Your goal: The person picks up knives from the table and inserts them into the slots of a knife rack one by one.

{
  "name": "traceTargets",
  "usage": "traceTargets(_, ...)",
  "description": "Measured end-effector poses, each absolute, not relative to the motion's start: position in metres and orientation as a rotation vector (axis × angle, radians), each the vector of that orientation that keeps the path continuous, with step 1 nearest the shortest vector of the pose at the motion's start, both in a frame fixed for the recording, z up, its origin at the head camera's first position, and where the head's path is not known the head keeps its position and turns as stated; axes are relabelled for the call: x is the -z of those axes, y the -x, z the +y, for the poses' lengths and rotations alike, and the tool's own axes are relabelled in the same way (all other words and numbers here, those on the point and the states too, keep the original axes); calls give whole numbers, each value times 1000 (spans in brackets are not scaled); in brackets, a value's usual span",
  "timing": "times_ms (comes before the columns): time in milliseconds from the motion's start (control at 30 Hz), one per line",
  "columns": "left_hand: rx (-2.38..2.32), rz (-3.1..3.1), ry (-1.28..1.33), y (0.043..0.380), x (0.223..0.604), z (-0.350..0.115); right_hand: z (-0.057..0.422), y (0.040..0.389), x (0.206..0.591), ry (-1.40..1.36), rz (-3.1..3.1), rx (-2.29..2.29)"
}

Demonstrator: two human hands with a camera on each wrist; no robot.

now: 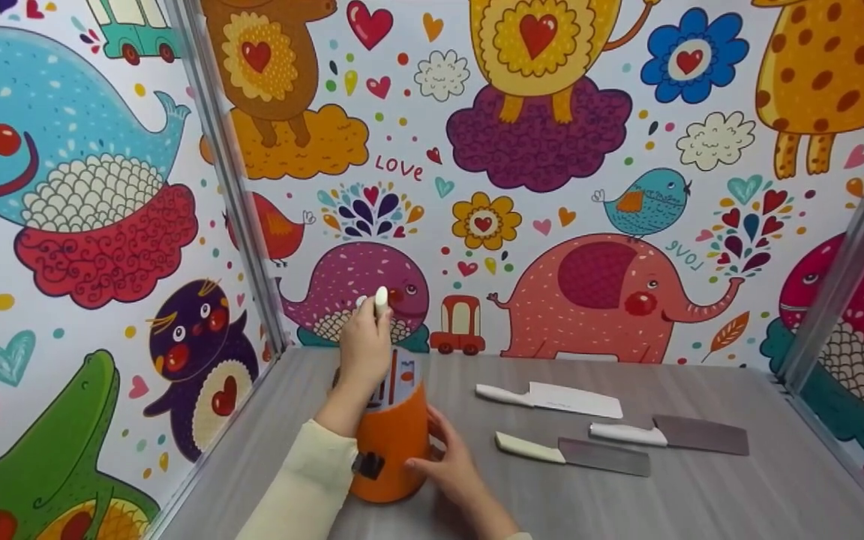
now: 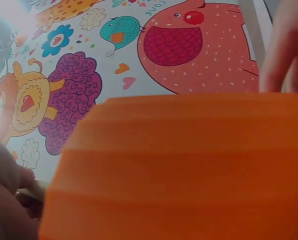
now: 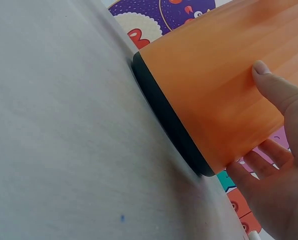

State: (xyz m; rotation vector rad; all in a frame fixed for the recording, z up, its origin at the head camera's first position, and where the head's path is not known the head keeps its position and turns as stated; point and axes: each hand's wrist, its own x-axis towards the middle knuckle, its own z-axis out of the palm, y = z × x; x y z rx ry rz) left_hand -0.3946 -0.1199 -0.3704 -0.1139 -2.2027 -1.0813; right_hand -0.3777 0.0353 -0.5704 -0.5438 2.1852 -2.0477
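An orange knife holder (image 1: 391, 442) with a black base stands near the table's front left. My left hand (image 1: 370, 319) grips the white handle (image 1: 381, 300) of a knife just above it; the blade (image 1: 404, 373) points down into the holder's top. My right hand (image 1: 436, 446) holds the holder's right side, thumb and fingers curled round it. In the right wrist view that hand (image 3: 274, 150) wraps the orange holder (image 3: 214, 85) above its black base. The left wrist view is filled by the orange holder (image 2: 179, 165), with my left hand (image 2: 4, 200) blurred at the lower left.
Three knives lie flat on the grey table (image 1: 702, 502) right of the holder: an all-white one (image 1: 552, 397), a cream-handled grey one (image 1: 574, 452), and a white-handled brownish one (image 1: 672, 433). Cartoon-printed walls (image 1: 552, 225) close in the left, back and right.
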Motion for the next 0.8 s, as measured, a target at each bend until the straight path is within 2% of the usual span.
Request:
traceTargets(200,1090,-2184,100,395,377,-116,37,378,571,576,2188,2054)
traceTargets(467,1338,-1941,98,393,383,-119,38,377,571,521,2168,2035)
traceTargets(800,1314,-1800,45,359,406,-132,34,378,568,487,2162,2070)
